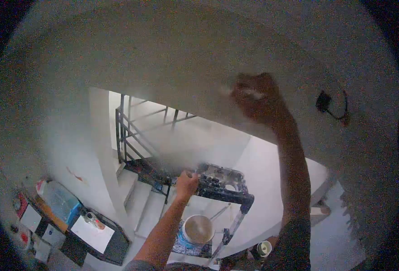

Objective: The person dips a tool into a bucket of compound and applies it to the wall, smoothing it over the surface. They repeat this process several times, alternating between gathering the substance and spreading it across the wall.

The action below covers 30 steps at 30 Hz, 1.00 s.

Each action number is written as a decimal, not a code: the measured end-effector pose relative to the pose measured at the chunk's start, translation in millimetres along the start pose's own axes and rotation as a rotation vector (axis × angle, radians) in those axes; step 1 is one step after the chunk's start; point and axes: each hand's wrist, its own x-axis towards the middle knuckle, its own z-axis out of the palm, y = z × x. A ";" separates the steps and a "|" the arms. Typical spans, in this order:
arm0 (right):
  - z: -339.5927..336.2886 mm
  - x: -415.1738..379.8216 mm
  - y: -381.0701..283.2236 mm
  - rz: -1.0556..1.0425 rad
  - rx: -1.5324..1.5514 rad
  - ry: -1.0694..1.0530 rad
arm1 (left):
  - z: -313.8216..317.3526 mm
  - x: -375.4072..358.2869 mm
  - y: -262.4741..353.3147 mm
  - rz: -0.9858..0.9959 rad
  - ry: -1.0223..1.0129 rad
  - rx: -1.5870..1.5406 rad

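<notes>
My right hand [257, 97] is raised against the grey wall surface [177, 54]. Its fingers are curled closed around something small and pale that I cannot make out, and the hand is slightly smeared by motion. Lower down, my left hand [187, 184] grips the left side of the dark, paint-spattered ladder top [222, 195]. Beneath it stands a white and blue bucket [184, 231] with beige contents.
Dark metal railings [125, 131] and white stairs [138, 198] lie beyond the ladder. A black fitting with a cable [323, 101] hangs on the right. At lower left, a surface holds a white sheet [91, 235], a clear blue container [61, 203] and a bottle [92, 220].
</notes>
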 end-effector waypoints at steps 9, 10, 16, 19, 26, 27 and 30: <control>39.2 -3.4 8.2 -0.295 -0.275 0.443 | -10.3 -10.4 16.6 0.159 0.053 0.054; 51.2 -7.9 -2.7 -0.185 -0.208 0.284 | -10.7 -9.6 18.7 0.084 0.041 0.054; 9.6 -4.1 11.7 -0.219 0.014 0.286 | -6.4 -8.9 10.7 0.032 0.039 0.038; -27.7 6.2 21.8 -0.255 -0.199 0.491 | -10.1 -8.3 17.1 0.024 0.031 0.063; -4.7 9.6 51.8 -0.348 -0.694 0.589 | -13.9 -14.9 22.0 0.068 0.044 0.029; 1.2 5.1 43.2 -0.350 -0.695 0.590 | -10.9 -11.5 19.3 0.069 0.046 0.027; 27.4 -16.2 4.4 -0.113 -0.037 0.413 | -3.2 -6.1 10.5 -0.014 0.042 0.096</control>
